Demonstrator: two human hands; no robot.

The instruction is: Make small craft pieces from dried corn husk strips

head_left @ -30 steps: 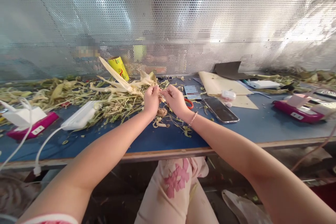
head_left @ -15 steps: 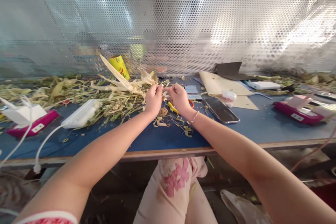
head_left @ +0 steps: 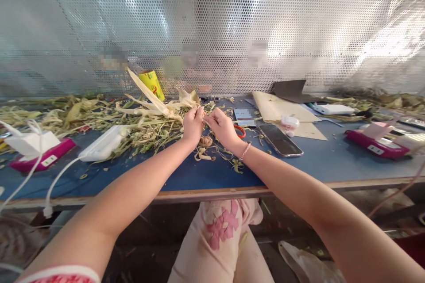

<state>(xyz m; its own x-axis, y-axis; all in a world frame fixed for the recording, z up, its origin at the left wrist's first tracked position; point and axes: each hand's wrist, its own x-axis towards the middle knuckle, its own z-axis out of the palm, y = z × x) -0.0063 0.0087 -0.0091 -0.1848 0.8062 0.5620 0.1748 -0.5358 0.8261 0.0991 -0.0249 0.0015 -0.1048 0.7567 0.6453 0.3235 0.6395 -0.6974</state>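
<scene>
My left hand (head_left: 193, 126) and my right hand (head_left: 224, 128) meet above the blue table (head_left: 186, 176), fingers pinched closed. Whatever small piece lies between the fingertips is too hidden to name. Just below them sits a small brown coil (head_left: 206, 141) that looks like wound cord. A curled pale dry strip (head_left: 203, 155) lies in front of it. An orange-red loop (head_left: 241, 131), perhaps a scissor handle, shows beside my right hand. Long pale dried husks (head_left: 151, 93) rise to the left of my left hand, over a heap of dry stems and leaves (head_left: 146, 135).
A phone (head_left: 280, 139), an earbud case (head_left: 289, 121) and tan paper sheets (head_left: 277, 105) lie to the right. White power adapters and magenta socket blocks (head_left: 378, 143) stand at both sides, with cables. A yellow tube (head_left: 152, 84) leans by the perforated metal screen (head_left: 226, 22).
My right hand has shifted slightly left and down, closer to my left hand. The yellow piece under it is now covered, and more of the pale blue card behind shows.
</scene>
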